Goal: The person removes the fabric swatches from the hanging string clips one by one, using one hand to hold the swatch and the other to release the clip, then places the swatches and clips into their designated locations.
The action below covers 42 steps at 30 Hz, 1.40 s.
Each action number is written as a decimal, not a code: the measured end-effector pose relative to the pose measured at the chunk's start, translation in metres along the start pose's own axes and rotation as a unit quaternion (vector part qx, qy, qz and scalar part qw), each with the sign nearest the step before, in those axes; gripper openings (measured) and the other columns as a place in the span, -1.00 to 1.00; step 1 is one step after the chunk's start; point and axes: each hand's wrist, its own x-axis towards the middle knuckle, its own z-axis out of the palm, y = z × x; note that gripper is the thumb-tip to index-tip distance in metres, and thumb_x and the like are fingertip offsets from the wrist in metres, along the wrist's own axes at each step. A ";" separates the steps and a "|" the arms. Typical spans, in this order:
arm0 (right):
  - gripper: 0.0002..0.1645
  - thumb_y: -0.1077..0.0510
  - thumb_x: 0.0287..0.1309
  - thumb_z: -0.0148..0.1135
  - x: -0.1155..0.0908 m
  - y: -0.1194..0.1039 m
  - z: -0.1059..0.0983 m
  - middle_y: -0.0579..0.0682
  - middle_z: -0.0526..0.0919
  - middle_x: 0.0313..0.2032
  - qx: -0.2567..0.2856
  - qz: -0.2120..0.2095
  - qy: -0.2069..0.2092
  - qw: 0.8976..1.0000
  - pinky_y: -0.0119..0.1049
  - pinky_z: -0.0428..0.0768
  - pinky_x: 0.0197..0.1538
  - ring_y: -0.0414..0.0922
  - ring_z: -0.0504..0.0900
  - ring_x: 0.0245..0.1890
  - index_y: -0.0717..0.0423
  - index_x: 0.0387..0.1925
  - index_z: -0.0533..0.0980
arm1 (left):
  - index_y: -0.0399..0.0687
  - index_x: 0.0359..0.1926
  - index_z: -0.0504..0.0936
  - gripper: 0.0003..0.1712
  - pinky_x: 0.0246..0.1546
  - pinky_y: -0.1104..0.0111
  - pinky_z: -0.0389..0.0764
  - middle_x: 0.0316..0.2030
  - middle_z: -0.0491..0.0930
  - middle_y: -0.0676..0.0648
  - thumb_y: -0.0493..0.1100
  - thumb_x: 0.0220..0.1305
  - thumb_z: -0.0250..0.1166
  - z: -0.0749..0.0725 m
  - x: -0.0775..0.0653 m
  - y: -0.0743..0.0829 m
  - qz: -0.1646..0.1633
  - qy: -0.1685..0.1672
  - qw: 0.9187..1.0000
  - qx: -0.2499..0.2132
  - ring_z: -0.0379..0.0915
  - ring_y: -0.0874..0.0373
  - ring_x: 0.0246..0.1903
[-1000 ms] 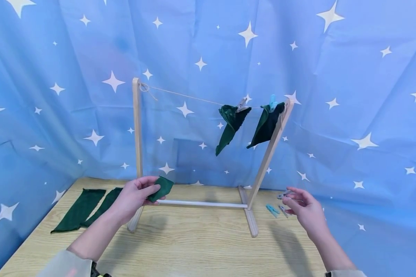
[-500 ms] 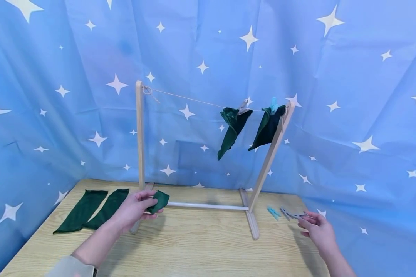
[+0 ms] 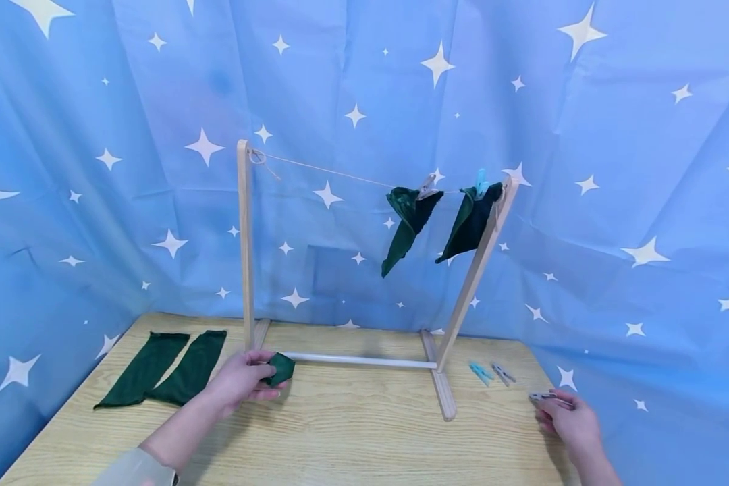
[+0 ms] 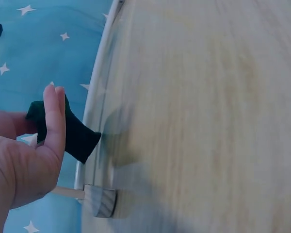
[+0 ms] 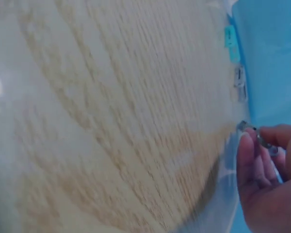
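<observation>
My left hand [image 3: 241,385] pinches a small dark green cloth [image 3: 281,370] between thumb and fingers, in front of the rack's left post; the left wrist view shows the cloth [image 4: 77,133] folded over in the fingers. At the table's right edge my right hand [image 3: 573,420] pinches a grey clothespin [image 3: 541,397] by one end. On the table close by lie a teal clothespin [image 3: 480,373] and another grey clothespin [image 3: 503,374]. Two green cloths hang from the line: one cloth [image 3: 408,223] under a grey clothespin, one cloth [image 3: 470,219] under a teal clothespin.
A wooden rack with a left post [image 3: 246,236], a right post [image 3: 476,270] and a white lower bar [image 3: 364,361] stands on the table [image 3: 352,432]. A string [image 3: 328,169] joins the posts. Two green cloths [image 3: 146,371] lie flat at left. A starry blue curtain hangs behind.
My right hand has moved right and toward me with the grey clothespin, away from the other clothespins. My left hand has lowered slightly with the green cloth.
</observation>
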 end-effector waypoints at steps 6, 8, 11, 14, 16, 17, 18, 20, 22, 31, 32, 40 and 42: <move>-0.12 0.17 0.49 0.29 0.013 0.008 0.007 -0.21 0.77 -0.40 -0.004 0.008 -0.002 1.000 -0.25 0.85 -0.26 -0.29 0.79 -0.41 0.55 0.57 0.14 | -0.56 0.50 0.31 -0.47 -0.17 0.18 0.88 0.21 0.49 -0.60 -0.39 0.64 0.10 0.002 -0.005 -0.010 -0.030 0.035 0.999 0.004 0.86 -0.11 -0.22; -0.12 0.17 0.45 0.31 0.018 0.012 0.010 -0.15 0.78 -0.43 -0.013 0.012 0.001 1.000 -0.25 0.84 -0.29 -0.28 0.78 -0.44 0.58 0.54 0.16 | -0.56 0.48 0.33 -0.48 -0.21 0.18 0.88 0.13 0.54 -0.58 -0.39 0.63 0.11 0.002 -0.007 -0.012 -0.039 0.040 0.998 0.014 0.86 -0.07 -0.27; -0.16 0.15 0.43 0.31 0.025 0.020 0.010 -0.10 0.75 -0.46 -0.046 0.018 0.001 0.999 -0.25 0.81 -0.33 -0.25 0.73 -0.46 0.62 0.47 0.22 | -0.52 0.43 0.38 -0.51 -0.29 0.19 0.87 -0.03 0.65 -0.48 -0.36 0.62 0.15 0.004 -0.012 -0.013 -0.053 0.045 0.997 0.028 0.85 -0.02 -0.33; -0.19 0.13 0.43 0.30 0.029 0.024 0.009 -0.07 0.72 -0.46 -0.079 0.020 0.001 0.997 -0.26 0.79 -0.36 -0.23 0.70 -0.47 0.63 0.42 0.25 | -0.49 0.40 0.42 -0.53 -0.34 0.22 0.86 -0.17 0.72 -0.40 -0.34 0.59 0.19 0.006 -0.016 -0.014 -0.059 0.044 0.996 0.041 0.85 0.00 -0.36; -0.18 0.09 0.45 0.29 0.029 0.025 0.008 -0.05 0.73 -0.44 -0.093 0.018 -0.002 0.996 -0.26 0.79 -0.35 -0.22 0.70 -0.46 0.63 0.43 0.25 | -0.49 0.39 0.44 -0.52 -0.36 0.22 0.86 -0.19 0.73 -0.39 -0.35 0.57 0.21 0.008 -0.019 -0.014 -0.055 0.044 0.996 0.060 0.84 0.01 -0.38; -0.16 0.08 0.45 0.30 0.029 0.025 0.007 -0.03 0.73 -0.43 -0.095 0.016 -0.005 0.995 -0.25 0.79 -0.34 -0.21 0.71 -0.45 0.63 0.43 0.24 | -0.49 0.39 0.45 -0.51 -0.36 0.21 0.85 -0.17 0.72 -0.38 -0.35 0.55 0.22 0.008 -0.020 -0.014 -0.052 0.045 0.995 0.072 0.83 0.00 -0.38; -0.15 0.06 0.46 0.31 0.028 0.025 0.007 -0.02 0.74 -0.42 -0.100 0.014 -0.010 0.995 -0.24 0.79 -0.34 -0.20 0.71 -0.45 0.63 0.43 0.24 | -0.50 0.39 0.45 -0.50 -0.35 0.19 0.85 -0.16 0.72 -0.36 -0.35 0.54 0.23 0.008 -0.021 -0.014 -0.049 0.046 0.994 0.085 0.82 0.00 -0.37; -0.13 0.03 0.47 0.31 0.028 0.024 0.007 -0.01 0.75 -0.40 -0.110 0.009 -0.018 0.994 -0.23 0.79 -0.33 -0.19 0.71 -0.44 0.63 0.44 0.23 | -0.51 0.40 0.46 -0.47 -0.30 0.15 0.85 -0.11 0.70 -0.33 -0.33 0.52 0.25 0.007 -0.024 -0.015 -0.042 0.047 0.991 0.119 0.77 -0.01 -0.33; -0.11 0.00 0.48 0.31 0.027 0.024 0.007 0.00 0.75 -0.38 -0.124 0.004 -0.023 0.992 -0.24 0.78 -0.34 -0.18 0.72 -0.45 0.63 0.44 0.23 | -0.51 0.40 0.48 -0.46 -0.25 0.12 0.84 -0.09 0.67 -0.30 -0.31 0.50 0.26 0.006 -0.027 -0.016 -0.038 0.046 0.987 0.146 0.69 -0.03 -0.30; -0.01 -0.10 0.49 0.31 0.025 0.028 0.007 0.11 0.73 -0.26 -0.141 -0.009 -0.055 0.988 -0.23 0.79 -0.28 -0.16 0.72 -0.38 0.66 0.45 0.18 | -0.61 0.41 0.37 -0.40 -0.22 0.06 0.86 -0.05 0.69 -0.35 -0.30 0.51 0.25 -0.004 -0.045 -0.021 -0.049 0.031 0.984 0.165 0.79 -0.07 -0.31; -0.01 -0.10 0.49 0.31 0.025 0.028 0.007 0.12 0.73 -0.25 -0.141 -0.011 -0.057 0.988 -0.23 0.79 -0.28 -0.17 0.72 -0.37 0.66 0.45 0.18 | -0.61 0.39 0.38 -0.42 -0.24 0.06 0.86 -0.06 0.69 -0.33 -0.29 0.52 0.25 -0.006 -0.047 -0.022 -0.050 0.028 0.983 0.175 0.78 -0.06 -0.32; -0.05 -0.07 0.48 0.31 0.025 0.029 0.007 0.17 0.73 -0.18 -0.159 -0.037 -0.053 0.985 -0.30 0.77 -0.30 -0.20 0.69 -0.36 0.64 0.44 0.23 | -0.25 0.06 0.72 -0.80 -0.54 0.26 0.60 -0.44 0.65 -0.10 -0.23 0.56 0.30 -0.023 -0.057 -0.011 -0.009 0.021 0.946 0.323 0.53 0.09 -0.67; -0.08 -0.06 0.49 0.30 0.024 0.028 0.007 0.16 0.73 -0.19 -0.161 -0.043 -0.053 0.985 -0.32 0.76 -0.31 -0.21 0.68 -0.36 0.64 0.44 0.24 | -0.17 0.03 0.77 -0.82 -0.59 0.31 0.49 -0.53 0.60 -0.04 -0.21 0.54 0.35 -0.025 -0.053 -0.011 0.033 0.014 0.929 0.369 0.46 0.13 -0.70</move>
